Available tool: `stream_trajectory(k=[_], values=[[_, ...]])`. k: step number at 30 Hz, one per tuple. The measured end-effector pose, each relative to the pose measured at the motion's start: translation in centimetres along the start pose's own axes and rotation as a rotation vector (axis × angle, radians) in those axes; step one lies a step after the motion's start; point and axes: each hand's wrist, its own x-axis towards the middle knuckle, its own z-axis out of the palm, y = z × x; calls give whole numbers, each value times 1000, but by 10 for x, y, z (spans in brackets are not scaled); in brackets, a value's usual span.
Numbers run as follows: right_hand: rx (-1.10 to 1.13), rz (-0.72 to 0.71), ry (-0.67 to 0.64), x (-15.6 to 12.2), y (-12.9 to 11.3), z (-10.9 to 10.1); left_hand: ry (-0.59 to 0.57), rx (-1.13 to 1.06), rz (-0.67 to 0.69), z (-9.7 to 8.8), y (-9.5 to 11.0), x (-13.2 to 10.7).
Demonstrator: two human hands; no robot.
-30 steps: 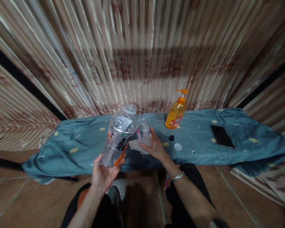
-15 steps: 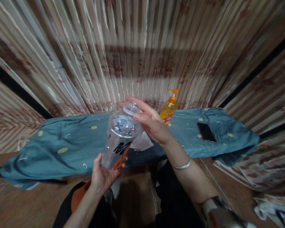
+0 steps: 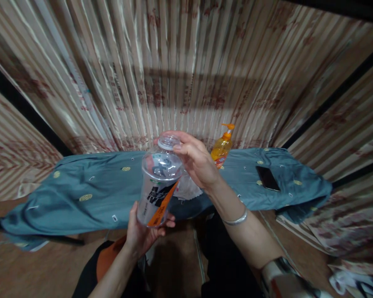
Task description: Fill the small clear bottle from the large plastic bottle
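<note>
My left hand (image 3: 143,236) grips the base of a large clear plastic bottle (image 3: 158,186) with a black and orange label, held up in front of me and tilted away. My right hand (image 3: 194,159) is curled over the bottle's top, its fingers closed round the white cap (image 3: 167,142). A crumpled white cloth or tissue (image 3: 189,190) lies on the table just behind my right wrist. The small clear bottle from earlier is hidden behind my hand.
A low table under a teal cloth (image 3: 81,194) stretches across in front of me. An orange pump bottle (image 3: 222,147) stands at its back; a black phone (image 3: 267,178) lies to the right. Striped curtains hang behind.
My right hand left the small bottle on the table, rose to the large bottle's top and closed round its cap. My left hand kept hold of the bottle.
</note>
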Motion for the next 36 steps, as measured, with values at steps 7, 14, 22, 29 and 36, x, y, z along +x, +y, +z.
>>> stream_trajectory(k=[7,14,22,29,36], values=[[-72,28,61,1,10,6,107,-117,143,0,3,-4],[-73,-3,93,5,20,5,108,-161,172,-9,13,-17],[-30,-10,107,9,25,1,185,-85,113,-19,14,-19],[-109,-26,101,14,30,-5,295,-92,88,-12,14,-14],[-377,-201,237,3,45,-25,475,-101,175,6,23,-10]])
